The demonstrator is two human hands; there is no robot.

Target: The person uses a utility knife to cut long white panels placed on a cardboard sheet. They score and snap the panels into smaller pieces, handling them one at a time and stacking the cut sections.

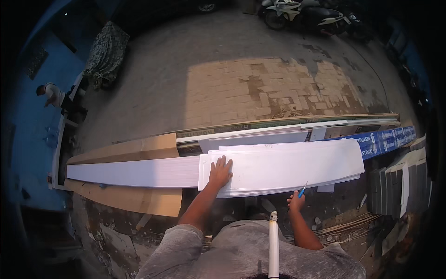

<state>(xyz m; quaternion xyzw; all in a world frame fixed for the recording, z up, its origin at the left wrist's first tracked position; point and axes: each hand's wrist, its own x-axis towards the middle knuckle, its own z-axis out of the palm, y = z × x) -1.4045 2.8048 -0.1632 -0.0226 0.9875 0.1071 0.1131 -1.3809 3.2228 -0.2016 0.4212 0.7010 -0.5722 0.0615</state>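
Observation:
My left hand point(220, 172) lies flat with its fingers spread on the left end of a stack of white sheets point(288, 162). The sheets' edges do not quite line up, and the stack bends across the middle of the head view. Just off its near edge, my right hand point(295, 202) is closed around a slim blue cutter knife point(302, 191). The knife's thin tip points up and away, toward the stack. Left of my left hand a long white panel point(134, 173) runs out over brown cardboard point(148, 201).
Behind the stack lie long boards point(255, 140) and a blue printed strip point(390, 142). Dark grey slabs point(390, 190) stand at the right. A cigarette point(273, 242) juts up in front. Motorcycles point(311, 16), a covered bulk point(107, 53) and another person point(55, 95) are farther off.

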